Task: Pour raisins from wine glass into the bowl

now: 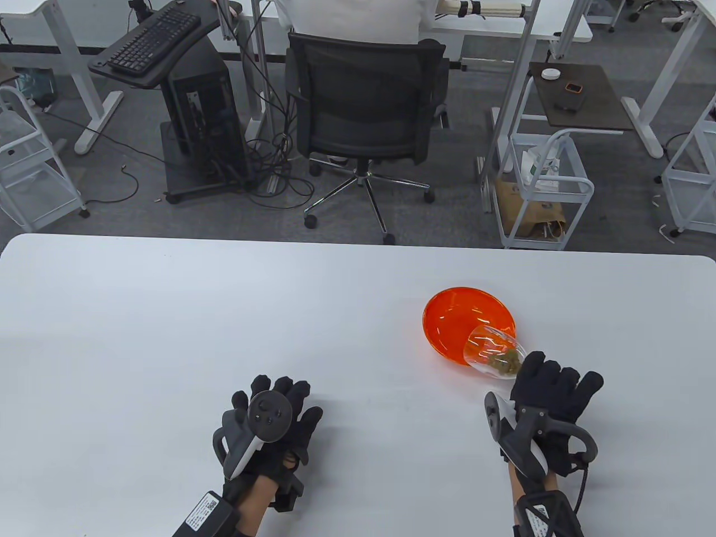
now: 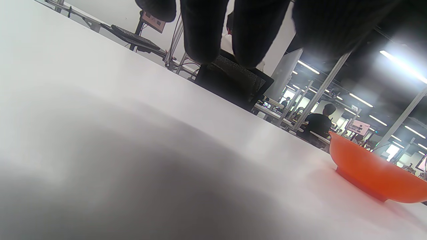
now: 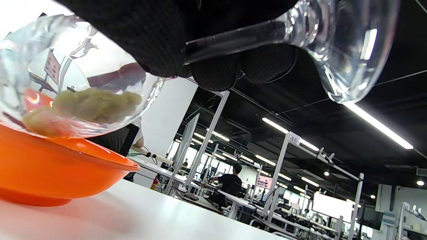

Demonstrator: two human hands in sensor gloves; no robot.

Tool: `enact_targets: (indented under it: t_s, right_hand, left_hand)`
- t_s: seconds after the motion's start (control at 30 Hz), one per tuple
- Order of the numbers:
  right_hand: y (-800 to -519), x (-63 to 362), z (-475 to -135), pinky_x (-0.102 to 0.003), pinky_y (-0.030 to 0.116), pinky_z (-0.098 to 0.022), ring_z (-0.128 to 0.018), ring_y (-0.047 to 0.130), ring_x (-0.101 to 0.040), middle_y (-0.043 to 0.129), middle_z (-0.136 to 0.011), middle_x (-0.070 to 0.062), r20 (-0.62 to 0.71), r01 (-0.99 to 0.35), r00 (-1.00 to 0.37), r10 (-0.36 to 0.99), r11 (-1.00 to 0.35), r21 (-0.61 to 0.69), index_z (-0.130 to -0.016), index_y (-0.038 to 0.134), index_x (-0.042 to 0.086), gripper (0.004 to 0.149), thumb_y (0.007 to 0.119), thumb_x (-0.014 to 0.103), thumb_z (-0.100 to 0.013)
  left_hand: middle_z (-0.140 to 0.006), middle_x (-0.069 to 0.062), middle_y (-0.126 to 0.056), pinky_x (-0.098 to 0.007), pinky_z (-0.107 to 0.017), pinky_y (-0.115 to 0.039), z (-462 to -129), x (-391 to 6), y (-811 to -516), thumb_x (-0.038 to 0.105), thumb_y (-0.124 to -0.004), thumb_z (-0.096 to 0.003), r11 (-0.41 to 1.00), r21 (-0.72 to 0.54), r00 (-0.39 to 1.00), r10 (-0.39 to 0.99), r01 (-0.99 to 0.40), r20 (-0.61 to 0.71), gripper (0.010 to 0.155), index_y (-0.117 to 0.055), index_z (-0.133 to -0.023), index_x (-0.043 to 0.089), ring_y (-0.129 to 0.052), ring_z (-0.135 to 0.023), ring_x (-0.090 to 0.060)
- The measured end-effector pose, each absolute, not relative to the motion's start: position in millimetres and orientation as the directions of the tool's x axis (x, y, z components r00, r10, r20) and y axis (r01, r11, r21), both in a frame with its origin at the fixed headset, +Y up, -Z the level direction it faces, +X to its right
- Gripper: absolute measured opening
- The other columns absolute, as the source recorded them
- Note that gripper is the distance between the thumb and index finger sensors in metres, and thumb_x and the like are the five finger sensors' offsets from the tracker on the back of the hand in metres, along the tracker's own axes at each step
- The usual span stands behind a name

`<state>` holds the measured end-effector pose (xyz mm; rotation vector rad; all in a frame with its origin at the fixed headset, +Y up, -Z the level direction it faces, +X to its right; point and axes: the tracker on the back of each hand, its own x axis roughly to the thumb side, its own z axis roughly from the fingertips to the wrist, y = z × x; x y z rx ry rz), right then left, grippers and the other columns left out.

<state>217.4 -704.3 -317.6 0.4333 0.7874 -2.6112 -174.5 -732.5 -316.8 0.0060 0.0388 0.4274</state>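
The right hand (image 1: 551,386), low in the right of the table view, is wrapped around the stem of a clear wine glass (image 1: 492,352), its gloved fingers (image 3: 146,40) closed over the stem just behind the bowl of the glass. The glass is tipped far over, its mouth reaching over the near rim of the orange bowl (image 1: 447,313), which sits right of centre on the white table (image 1: 224,307). The raisins (image 1: 506,362), pale and greenish, are bunched in the low side of the glass; whether any have dropped into the bowl I can't quite make out, though its floor looks bare. So the pour seems just begun, and it wants more tilt, perhaps a small shake. The left hand (image 1: 268,425), lower left, lies flat on the table with fingers spread, holding nothing.
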Motion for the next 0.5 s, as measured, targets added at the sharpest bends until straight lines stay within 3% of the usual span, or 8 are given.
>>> enact_targets:
  t_s: [0.5]
  right_hand:
    - [-703.2,213.2,-318.0,-0.075,0.022,-0.070,-0.083,0.074,-0.049,0.082,-0.093,-0.018,-0.394,0.475,-0.867,-0.306,-0.745,-0.467,-0.096,0.076,0.016,0.044,0.084,0.025,-0.054]
  left_hand:
    - [-0.116,-0.004,-0.069,-0.063,-0.074,-0.019,-316.8,-173.3,-733.5,0.058,-0.079,-0.0408,0.913,0.006,0.912,0.408,-0.408,-0.038,0.065,-0.073,-0.101,0.035,-0.041,-0.111,-0.038]
